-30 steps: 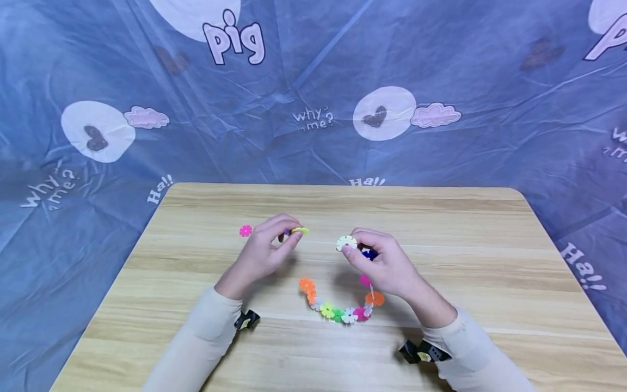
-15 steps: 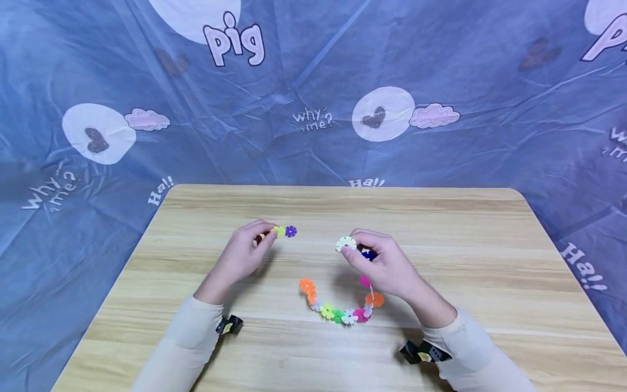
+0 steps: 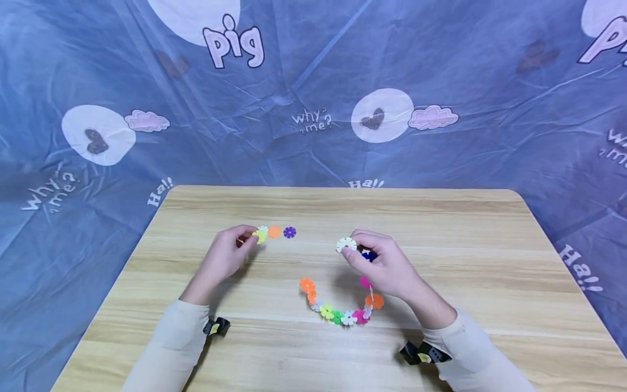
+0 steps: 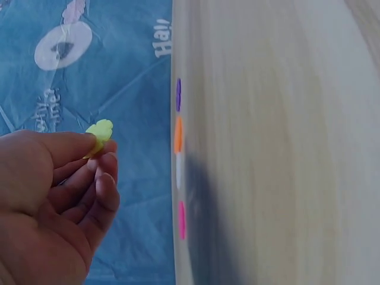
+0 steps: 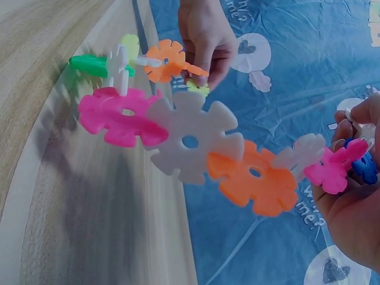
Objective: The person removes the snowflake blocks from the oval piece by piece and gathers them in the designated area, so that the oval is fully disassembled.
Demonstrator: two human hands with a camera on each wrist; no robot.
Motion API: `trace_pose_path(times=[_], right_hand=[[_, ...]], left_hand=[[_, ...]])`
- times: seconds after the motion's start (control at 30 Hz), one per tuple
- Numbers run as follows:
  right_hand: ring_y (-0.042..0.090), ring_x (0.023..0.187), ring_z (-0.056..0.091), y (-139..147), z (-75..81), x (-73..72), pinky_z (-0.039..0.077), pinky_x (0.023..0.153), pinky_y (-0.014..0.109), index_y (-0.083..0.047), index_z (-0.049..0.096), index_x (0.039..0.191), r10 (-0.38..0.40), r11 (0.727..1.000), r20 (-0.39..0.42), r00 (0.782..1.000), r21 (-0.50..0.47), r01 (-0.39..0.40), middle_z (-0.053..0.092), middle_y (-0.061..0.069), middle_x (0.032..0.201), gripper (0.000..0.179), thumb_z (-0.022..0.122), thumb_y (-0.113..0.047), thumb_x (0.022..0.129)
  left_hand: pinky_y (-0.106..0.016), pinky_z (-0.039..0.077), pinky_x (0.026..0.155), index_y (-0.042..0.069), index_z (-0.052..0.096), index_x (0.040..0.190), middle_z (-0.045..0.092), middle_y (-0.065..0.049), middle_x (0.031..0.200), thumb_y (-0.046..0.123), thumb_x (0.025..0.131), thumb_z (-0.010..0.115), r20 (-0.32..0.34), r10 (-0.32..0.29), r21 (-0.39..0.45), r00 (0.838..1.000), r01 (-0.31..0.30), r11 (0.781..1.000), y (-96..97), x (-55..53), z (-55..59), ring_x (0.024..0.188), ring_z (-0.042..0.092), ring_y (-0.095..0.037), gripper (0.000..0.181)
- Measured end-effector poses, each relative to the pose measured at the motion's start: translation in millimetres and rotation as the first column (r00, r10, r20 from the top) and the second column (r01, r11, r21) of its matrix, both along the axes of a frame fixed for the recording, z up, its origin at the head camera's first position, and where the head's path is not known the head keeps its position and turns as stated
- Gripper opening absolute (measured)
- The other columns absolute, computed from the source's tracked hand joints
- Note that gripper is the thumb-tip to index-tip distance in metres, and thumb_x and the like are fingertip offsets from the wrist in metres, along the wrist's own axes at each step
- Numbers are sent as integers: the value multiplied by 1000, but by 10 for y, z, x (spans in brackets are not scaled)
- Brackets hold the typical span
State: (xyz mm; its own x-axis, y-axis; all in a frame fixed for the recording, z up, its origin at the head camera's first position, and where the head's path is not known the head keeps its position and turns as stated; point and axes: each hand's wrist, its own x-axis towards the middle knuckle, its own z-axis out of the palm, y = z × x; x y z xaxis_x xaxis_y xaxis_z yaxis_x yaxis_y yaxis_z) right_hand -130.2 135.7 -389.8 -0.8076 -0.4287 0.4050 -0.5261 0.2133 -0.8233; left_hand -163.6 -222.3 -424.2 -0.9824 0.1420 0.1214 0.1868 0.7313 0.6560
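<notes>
Between thumb and fingers, my left hand (image 3: 226, 253) pinches a yellow snowflake disc (image 4: 101, 132), a notched flower-shaped plastic piece, held above the table. My right hand (image 3: 387, 262) grips the end of a chain of joined snowflake discs, with a white snowflake disc (image 3: 346, 244) at its fingertips. A dark blue disc (image 5: 364, 169) sits partly inside that hand. The rest of the chain (image 3: 338, 316) curves below in pink, orange, white, green and yellow, ending in an orange disc (image 3: 307, 285) at its left. In the right wrist view the chain's discs interlock at angles.
Loose discs lie in a row near the left hand: purple (image 3: 290, 232), orange (image 3: 274, 232), white (image 3: 263, 229) and pink (image 4: 182, 219). The wooden table (image 3: 313, 359) ends at a blue printed cloth (image 3: 274, 152) behind it.
My left hand has moved left with the yellow disc, uncovering the purple, orange and white discs and covering the pink one in the head view. The right hand and chain stay nearly still.
</notes>
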Motion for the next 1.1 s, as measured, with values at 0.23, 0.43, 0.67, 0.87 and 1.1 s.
trace_pose_path(times=[0.23,0.43,0.67,0.87,1.1], right_hand=[[7,63,49,-7,9,-9,44,52,23,-15,73,92,-3,1000,2,1000,6,3,58,-4,79,19,66,1,101],[7,64,50,-5,10,-10,45,53,23,-15,72,92,0,1000,-2,1000,2,0,58,-3,80,19,66,1,101],[7,64,50,-10,17,-12,45,53,23,-15,73,93,-2,1000,3,1000,3,2,58,-3,80,19,66,0,101],[8,65,51,-13,17,-15,46,54,24,-15,74,94,-13,1000,14,1000,8,12,60,-3,82,18,66,0,102],[9,66,52,-20,31,-18,47,54,24,-15,74,95,-14,1000,23,1000,13,14,60,-3,83,18,66,-1,102]], left_hand=[[-38,57,80,-4,73,130,77,-14,103,10,107,64,101,24,-82,995,-16,997,-121,-50,3,88,67,-22,28],[-37,53,79,-6,75,124,75,-14,98,6,106,61,155,16,-158,988,8,987,-220,-106,-3,84,63,-21,26],[-40,56,80,-3,77,117,75,-11,92,8,105,64,205,72,-198,976,-31,980,-271,-148,-18,81,65,-21,22],[-48,58,87,-4,76,114,76,-13,95,11,103,69,248,111,-231,962,-53,972,-288,-197,-11,86,68,-25,20],[-44,55,81,-1,76,107,74,-11,92,14,102,71,250,149,-278,957,-77,957,-290,-252,-14,82,65,-25,16]])
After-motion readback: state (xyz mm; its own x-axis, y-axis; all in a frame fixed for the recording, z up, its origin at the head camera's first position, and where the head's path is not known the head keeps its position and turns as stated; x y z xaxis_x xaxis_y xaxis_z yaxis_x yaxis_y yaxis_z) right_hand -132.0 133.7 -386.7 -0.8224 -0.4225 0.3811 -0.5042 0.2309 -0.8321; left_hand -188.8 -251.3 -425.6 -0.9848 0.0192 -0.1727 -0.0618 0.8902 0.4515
